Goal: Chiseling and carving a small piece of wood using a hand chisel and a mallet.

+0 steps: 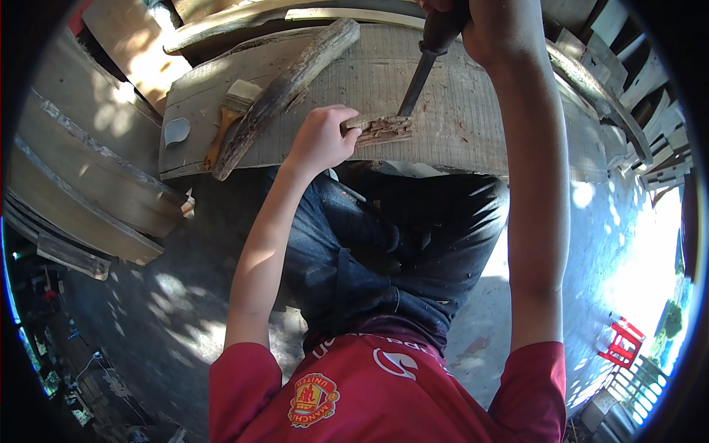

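Note:
My left hand (323,137) is closed around the end of a short, crumbly piece of weathered wood (384,131) lying on a broad wooden board (469,103). At the top, my right hand (491,33) grips the dark handle of a chisel (419,83), partly out of view. The blade slants down, its tip at the upper edge of the weathered piece. Left of my left hand, a long rough stick (262,111) lies diagonally, beside a paintbrush (225,125) with a wooden handle and a small pale flat piece (176,131).
Large planks (96,184) are stacked at the left, with more wood offcuts (628,74) at the upper right and behind the board. My legs (391,251) are under the board's near edge on a concrete floor (177,325). A red plastic stool (624,343) stands at the lower right.

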`<state>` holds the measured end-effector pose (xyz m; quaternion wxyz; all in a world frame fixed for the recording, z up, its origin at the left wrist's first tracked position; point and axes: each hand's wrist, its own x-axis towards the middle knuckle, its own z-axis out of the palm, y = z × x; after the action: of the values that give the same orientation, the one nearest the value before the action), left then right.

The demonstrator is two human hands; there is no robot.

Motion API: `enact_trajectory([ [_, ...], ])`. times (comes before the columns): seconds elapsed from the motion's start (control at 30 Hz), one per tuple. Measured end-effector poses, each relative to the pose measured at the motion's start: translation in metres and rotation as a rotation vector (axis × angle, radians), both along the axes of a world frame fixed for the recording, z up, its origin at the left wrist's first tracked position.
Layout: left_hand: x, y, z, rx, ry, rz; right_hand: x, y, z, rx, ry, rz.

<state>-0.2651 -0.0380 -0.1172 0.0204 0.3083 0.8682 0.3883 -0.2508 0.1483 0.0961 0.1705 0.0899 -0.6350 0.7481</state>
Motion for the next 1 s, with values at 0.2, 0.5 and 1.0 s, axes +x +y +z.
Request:
enact_trajectory([
  [0.2,-0.002,-0.004,0.001,-0.058,-0.013,0.015,-0.006,0.002,-0.002,-0.032,0.019,0.072],
  [0.5,-0.063,-0.078,0.030,-0.411,0.313,0.473,-0.013,0.005,-0.006,0.014,-0.002,0.055],
  [1.0,-0.063,-0.084,0.043,-0.543,0.090,0.339,0.001,0.010,-0.007,0.058,0.013,0.091],
])
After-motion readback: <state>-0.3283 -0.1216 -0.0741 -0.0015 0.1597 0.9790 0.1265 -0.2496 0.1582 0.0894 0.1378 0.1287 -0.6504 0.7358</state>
